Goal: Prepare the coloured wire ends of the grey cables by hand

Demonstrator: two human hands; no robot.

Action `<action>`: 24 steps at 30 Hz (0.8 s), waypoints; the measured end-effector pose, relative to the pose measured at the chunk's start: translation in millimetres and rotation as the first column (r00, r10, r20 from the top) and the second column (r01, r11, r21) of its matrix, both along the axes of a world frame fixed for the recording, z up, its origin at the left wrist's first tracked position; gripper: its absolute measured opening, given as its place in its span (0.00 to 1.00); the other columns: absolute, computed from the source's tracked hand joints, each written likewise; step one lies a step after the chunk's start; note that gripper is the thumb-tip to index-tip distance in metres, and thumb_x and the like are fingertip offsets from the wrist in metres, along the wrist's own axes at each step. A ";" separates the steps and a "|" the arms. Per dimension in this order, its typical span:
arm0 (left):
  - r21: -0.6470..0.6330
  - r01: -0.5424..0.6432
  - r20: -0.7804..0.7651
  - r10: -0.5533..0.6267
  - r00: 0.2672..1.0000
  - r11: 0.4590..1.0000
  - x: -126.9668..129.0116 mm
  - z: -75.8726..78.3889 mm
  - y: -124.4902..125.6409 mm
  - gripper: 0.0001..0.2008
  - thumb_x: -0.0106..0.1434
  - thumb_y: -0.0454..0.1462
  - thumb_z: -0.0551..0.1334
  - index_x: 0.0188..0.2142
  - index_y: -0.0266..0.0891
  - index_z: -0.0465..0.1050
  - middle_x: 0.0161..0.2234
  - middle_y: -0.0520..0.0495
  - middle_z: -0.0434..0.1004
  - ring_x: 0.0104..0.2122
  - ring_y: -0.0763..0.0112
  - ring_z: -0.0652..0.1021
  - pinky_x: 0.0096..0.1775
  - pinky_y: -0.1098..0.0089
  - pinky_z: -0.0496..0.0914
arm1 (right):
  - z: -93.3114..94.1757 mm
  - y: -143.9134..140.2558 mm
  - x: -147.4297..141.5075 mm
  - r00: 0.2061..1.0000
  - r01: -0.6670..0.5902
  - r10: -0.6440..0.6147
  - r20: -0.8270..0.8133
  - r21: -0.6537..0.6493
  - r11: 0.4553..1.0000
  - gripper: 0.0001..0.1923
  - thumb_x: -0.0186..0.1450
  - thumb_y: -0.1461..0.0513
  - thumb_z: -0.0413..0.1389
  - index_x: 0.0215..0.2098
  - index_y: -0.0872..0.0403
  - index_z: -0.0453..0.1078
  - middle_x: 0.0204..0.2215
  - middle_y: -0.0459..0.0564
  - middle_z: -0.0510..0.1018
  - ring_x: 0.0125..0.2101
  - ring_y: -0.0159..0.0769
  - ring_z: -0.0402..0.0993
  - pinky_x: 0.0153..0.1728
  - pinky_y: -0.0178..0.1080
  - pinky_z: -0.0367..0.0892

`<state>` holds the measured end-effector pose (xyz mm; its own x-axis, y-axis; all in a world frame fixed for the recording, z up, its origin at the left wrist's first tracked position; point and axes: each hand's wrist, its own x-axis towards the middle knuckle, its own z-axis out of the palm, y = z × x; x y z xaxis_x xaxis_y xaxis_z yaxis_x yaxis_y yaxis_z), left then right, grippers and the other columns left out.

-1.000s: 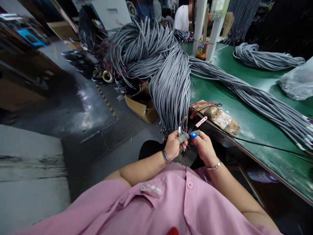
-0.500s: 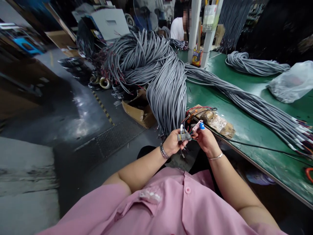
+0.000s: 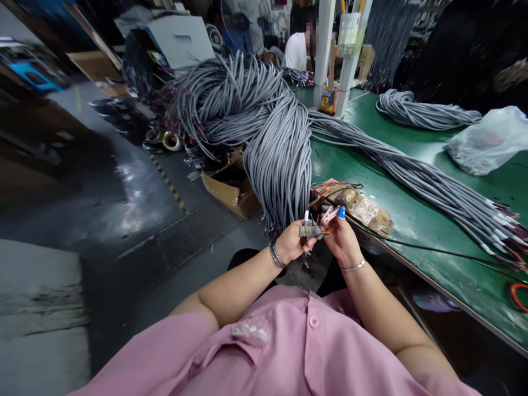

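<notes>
My left hand [image 3: 292,241] is closed in a pinch, with a grey knit cover [image 3: 308,231] with a yellow band on its thumb. Thin coloured wires [image 3: 324,226] come out from its fingertips, beside a white-sleeved cable end. Close on the right, my right hand [image 3: 345,242] wears a blue cover [image 3: 341,212] on a fingertip. It pinches a small pinkish flat piece [image 3: 329,215], whose kind I cannot make out, against the wires. Just beyond both hands hangs a thick bundle of grey cables [image 3: 282,165].
A taped brown block [image 3: 371,214] lies at the edge of the green table [image 3: 429,236]. A long row of grey cables [image 3: 412,170], a coiled cable bundle [image 3: 424,113] and a plastic bag [image 3: 489,140] are on it. An open carton [image 3: 225,192] stands on the floor. A person [image 3: 296,50] sits behind.
My right hand has moved slightly left, closer to my left hand, and the pinkish piece has tilted. The wires between the hands have drawn together. The whole view has shifted slightly.
</notes>
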<state>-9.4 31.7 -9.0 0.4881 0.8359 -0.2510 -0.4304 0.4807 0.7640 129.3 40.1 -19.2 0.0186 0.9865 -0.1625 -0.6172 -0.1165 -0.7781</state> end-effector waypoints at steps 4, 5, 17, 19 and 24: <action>-0.007 0.015 -0.024 -0.015 1.000 1.000 1.3 -2.9 -1.4 0.16 0.44 0.43 0.70 0.27 0.35 0.69 0.13 0.54 0.65 0.10 0.81 0.61 0.13 0.77 0.50 | 0.7 -0.2 -2.0 1.000 0.008 -0.010 0.022 0.053 0.999 0.21 0.57 0.43 0.59 0.28 0.51 0.67 0.23 0.45 0.72 0.24 0.32 0.67 0.28 0.36 0.66; -0.004 0.015 -0.028 -0.015 1.000 1.000 1.2 -3.3 -1.8 0.16 0.44 0.43 0.70 0.26 0.35 0.69 0.12 0.54 0.65 0.10 0.81 0.61 0.13 0.77 0.51 | 0.3 -0.5 -1.6 1.000 0.007 -0.009 0.025 0.056 0.998 0.21 0.57 0.43 0.58 0.28 0.51 0.67 0.23 0.45 0.72 0.25 0.32 0.68 0.28 0.36 0.67; 0.090 -0.131 -0.051 0.136 0.989 0.987 -3.0 -2.7 -19.7 0.15 0.48 0.44 0.69 0.27 0.35 0.70 0.15 0.52 0.69 0.11 0.79 0.64 0.12 0.77 0.55 | 4.8 -6.5 12.4 0.991 -0.130 0.128 -0.044 -0.033 0.991 0.20 0.59 0.43 0.57 0.32 0.51 0.71 0.29 0.46 0.77 0.26 0.31 0.70 0.27 0.34 0.69; 0.099 -0.169 -0.057 0.175 0.983 0.981 -2.9 -1.9 -22.0 0.15 0.49 0.44 0.68 0.28 0.35 0.70 0.15 0.53 0.69 0.11 0.79 0.64 0.12 0.77 0.55 | 4.9 -7.2 11.5 0.996 -0.094 0.094 -0.009 -0.011 0.996 0.18 0.60 0.45 0.58 0.32 0.51 0.71 0.29 0.46 0.76 0.26 0.30 0.70 0.27 0.34 0.69; 0.114 -0.207 -0.065 0.216 0.974 0.972 -1.9 -0.4 -22.1 0.15 0.49 0.44 0.68 0.28 0.35 0.70 0.15 0.53 0.69 0.12 0.79 0.65 0.13 0.78 0.56 | -3.1 -6.8 10.2 0.994 -0.091 0.091 -0.058 -0.007 0.996 0.18 0.60 0.45 0.58 0.33 0.51 0.72 0.29 0.46 0.77 0.26 0.29 0.71 0.27 0.33 0.69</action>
